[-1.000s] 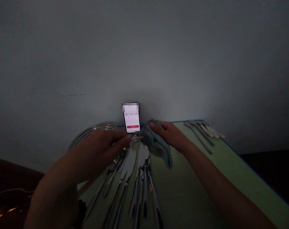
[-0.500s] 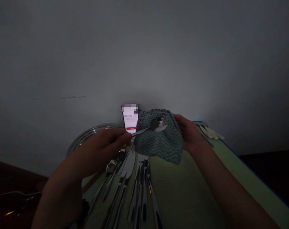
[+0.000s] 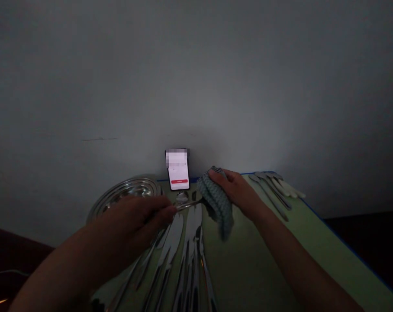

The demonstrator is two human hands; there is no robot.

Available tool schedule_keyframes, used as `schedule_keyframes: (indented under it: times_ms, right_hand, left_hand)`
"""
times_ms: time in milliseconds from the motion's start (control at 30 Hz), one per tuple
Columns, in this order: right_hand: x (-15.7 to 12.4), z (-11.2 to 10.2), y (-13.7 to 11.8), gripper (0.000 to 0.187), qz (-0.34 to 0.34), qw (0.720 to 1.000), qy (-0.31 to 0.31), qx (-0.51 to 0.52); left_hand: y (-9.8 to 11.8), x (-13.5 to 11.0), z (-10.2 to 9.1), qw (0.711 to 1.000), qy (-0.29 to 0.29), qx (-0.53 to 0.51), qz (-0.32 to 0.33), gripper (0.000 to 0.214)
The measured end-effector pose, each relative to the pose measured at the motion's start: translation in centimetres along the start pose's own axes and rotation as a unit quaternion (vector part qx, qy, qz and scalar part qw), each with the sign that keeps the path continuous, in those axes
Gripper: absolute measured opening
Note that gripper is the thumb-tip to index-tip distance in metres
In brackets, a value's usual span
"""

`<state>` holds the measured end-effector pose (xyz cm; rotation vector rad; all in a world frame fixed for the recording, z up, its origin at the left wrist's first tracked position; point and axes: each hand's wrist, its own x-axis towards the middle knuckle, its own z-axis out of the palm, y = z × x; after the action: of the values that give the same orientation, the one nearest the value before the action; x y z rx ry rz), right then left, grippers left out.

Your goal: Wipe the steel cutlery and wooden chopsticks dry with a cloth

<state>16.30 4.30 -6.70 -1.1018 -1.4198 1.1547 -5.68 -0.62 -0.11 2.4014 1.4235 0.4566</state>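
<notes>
My left fingers (image 3: 165, 213) are closed in a pinch on the handle of a metal utensil (image 3: 188, 204), which lies above the desk (image 3: 248, 260) in the middle of my view, its far end pointing to about two o'clock and lost in the folds of a bunched blue-green cloth (image 3: 217, 203). My right fingers (image 3: 220, 177) are curled round that cloth, thumb on top; whether they press the metal through it I cannot tell. To work the cloth over the utensil well, I would judge, the pinch needs to be firm enough to stop the handle twisting, while the thumb bears evenly on the hidden end and the cloth covers both its faces. The loose tail hangs toward six o'clock, so gathering it in would spare the knives (image 3: 176, 229) at seven o'clock a brush. Lifting a little would also give more room from the phone (image 3: 179, 173) propped at ten o'clock and the round metal dish (image 3: 141, 181) at nine. Other cutlery (image 3: 270, 197) lies at three o'clock, well apart from the cloth.
</notes>
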Motion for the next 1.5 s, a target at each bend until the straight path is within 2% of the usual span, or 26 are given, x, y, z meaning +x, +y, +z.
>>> schedule_keyframes:
  times_ms: [67,133,233,367,433,567,700,800,933,1033,1100,1233,1300,1333,1400,1500]
  right_hand:
    - [0.0,0.6,0.2,0.04,-0.039,0.996,0.051,-0.07]
    - [0.0,1.1,0.3,0.043,-0.045,0.994,0.051,-0.083]
    - [-0.3,1.2,0.3,0.045,0.007,1.0,-0.019,0.012]
    - [-0.5,-0.1,0.2,0.034,0.09,0.964,-0.156,0.194]
    - [-0.4,-0.8,0.4,0.03,0.097,0.959,-0.171,0.202]
    - [-0.1,-0.8,0.9,0.027,0.068,0.982,-0.112,0.134]
    - [0.0,0.6,0.7,0.038,0.077,0.991,-0.024,0.109]
    - [-0.2,1.1,0.3,0.047,0.06,0.997,0.044,0.01]
    - [-0.3,0.6,-0.1,0.047,0.007,0.992,0.048,-0.113]
    - [-0.6,-0.4,-0.6,0.039,-0.025,0.993,-0.012,-0.118]
    - [-1.0,-1.1,-1.2,0.031,-0.035,0.99,-0.092,-0.097]
    - [-2.2,-2.6,-2.5,0.021,-0.02,0.961,-0.267,-0.071]
    - [-2.6,-3.2,-3.1,0.02,-0.006,0.946,-0.315,-0.078]
    - [-2.8,-3.4,-3.2,0.02,-0.008,0.944,-0.318,-0.085]
    - [-2.8,-3.7,-3.4,0.019,-0.024,0.953,-0.284,-0.101]
    - [-2.3,-3.6,-3.1,0.02,-0.049,0.982,-0.15,-0.1]
  left_hand:
    - [0.0,0.4,0.3,0.999,-0.046,0.014,0.009,0.032]
    - [0.1,1.0,0.4,0.998,-0.052,0.024,-0.001,0.034]
    - [-0.2,1.7,0.3,0.998,-0.053,0.013,-0.012,0.034]
    - [-1.0,1.9,0.0,0.998,-0.058,-0.03,-0.026,0.037]
    - [-1.2,1.9,0.0,0.997,-0.058,-0.036,-0.026,0.037]
    - [-1.2,2.1,0.2,0.998,-0.062,-0.02,-0.019,0.037]
    - [-0.5,2.5,0.3,0.998,-0.052,-0.006,-0.018,0.037]
    - [0.1,2.7,0.4,0.999,-0.026,0.024,-0.014,0.036]
    - [0.3,2.6,0.4,1.0,-0.008,0.027,0.001,0.035]
    - [0.3,2.4,0.2,1.0,0.008,0.02,-0.005,0.037]
    - [0.5,2.2,0.1,0.999,0.027,0.027,-0.01,0.04]
    - [1.1,2.2,0.3,0.997,0.064,0.038,0.01,0.043]
    - [1.4,2.2,0.6,0.996,0.076,0.037,0.023,0.044]
    - [1.5,2.2,0.7,0.996,0.075,0.036,0.028,0.044]
    - [1.5,2.1,0.8,0.997,0.06,0.035,0.037,0.042]
    - [1.7,1.8,1.1,0.998,0.001,0.02,0.056,0.036]
